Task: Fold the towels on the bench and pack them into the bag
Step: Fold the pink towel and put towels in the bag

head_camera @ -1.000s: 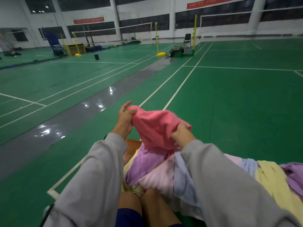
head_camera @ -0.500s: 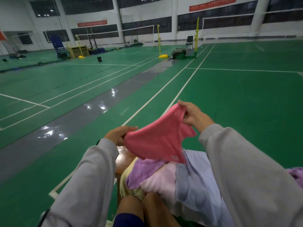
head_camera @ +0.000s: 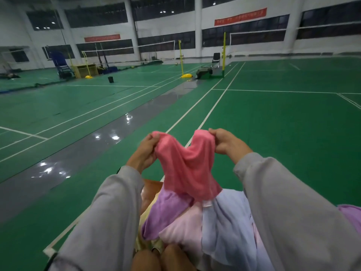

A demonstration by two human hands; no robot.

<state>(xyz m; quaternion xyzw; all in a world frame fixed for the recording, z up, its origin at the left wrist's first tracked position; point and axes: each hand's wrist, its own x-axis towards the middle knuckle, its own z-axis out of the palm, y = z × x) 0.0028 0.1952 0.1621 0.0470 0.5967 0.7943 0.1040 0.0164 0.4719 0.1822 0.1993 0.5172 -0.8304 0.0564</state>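
Holding the pink towel [head_camera: 187, 169] up by its top edge, the person works over a heap of cloth in the head view, the only view given. The left hand [head_camera: 147, 148] grips one upper corner, its fingers curled round a bunch of fabric. The right hand [head_camera: 224, 141] pinches the other upper corner, thumb and fingers closed on the cloth. Between the two hands the top edge sags in a deep dip, so the pink towel is not drawn taut, and its lower end hangs down onto the heap.

Directly below the pink towel lie a purple towel [head_camera: 166, 214], a pale pink towel [head_camera: 183, 229] and a light blue towel [head_camera: 226, 227], overlapping and unfolded. A strip of yellow towel [head_camera: 144, 217] shows below and to the left of it. A bare brown patch of the bench [head_camera: 150, 187] shows just left of its lower end. The bag is nowhere in view.

The folding of this towel seems barely begun. The slack top edge is the main risk: a fold made from it would likely come out crooked, with corners that miss each other. The hanging end touches the heap, so swinging or lowering the pink towel could drag the purple towel along. Loose towels near the bench edge could then slide to the green court floor [head_camera: 283, 133]
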